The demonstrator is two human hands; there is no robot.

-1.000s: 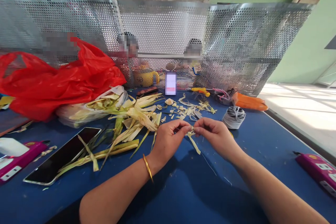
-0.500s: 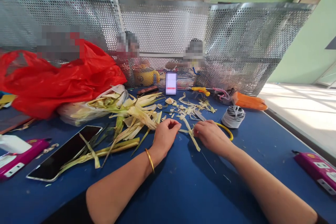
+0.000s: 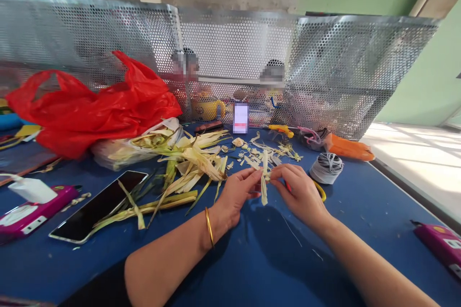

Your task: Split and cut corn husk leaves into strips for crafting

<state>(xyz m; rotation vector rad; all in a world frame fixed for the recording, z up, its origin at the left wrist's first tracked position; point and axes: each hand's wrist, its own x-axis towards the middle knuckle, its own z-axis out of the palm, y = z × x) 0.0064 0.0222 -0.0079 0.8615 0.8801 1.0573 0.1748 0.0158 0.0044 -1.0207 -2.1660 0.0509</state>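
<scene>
Between my two hands hangs a pale corn husk strip (image 3: 264, 192), crossed by a short piece of husk and raised a little above the blue table. My left hand (image 3: 239, 193), with a gold bangle at the wrist, pinches it from the left between thumb and fingers. From the other side the closed fingertips of my right hand (image 3: 297, 192) grip the crossing piece. Behind my right hand a yellow handle loop (image 3: 320, 193), which looks like part of a pair of scissors, shows partly. Farther out lie small husk scraps (image 3: 254, 158).
Left of my hands is a pile of corn husks (image 3: 201, 163), with a dark phone (image 3: 104, 204) and a red plastic bag (image 3: 97, 115) beyond. A spool of grey-white string (image 3: 327, 169) stands right. A perforated metal screen (image 3: 230, 43) backs the table (image 3: 252, 264); people sit behind it.
My hands have come together around the crossed husk and lifted it off the table. Its long strip now hangs nearly upright instead of slanting. The view has shifted slightly.
</scene>
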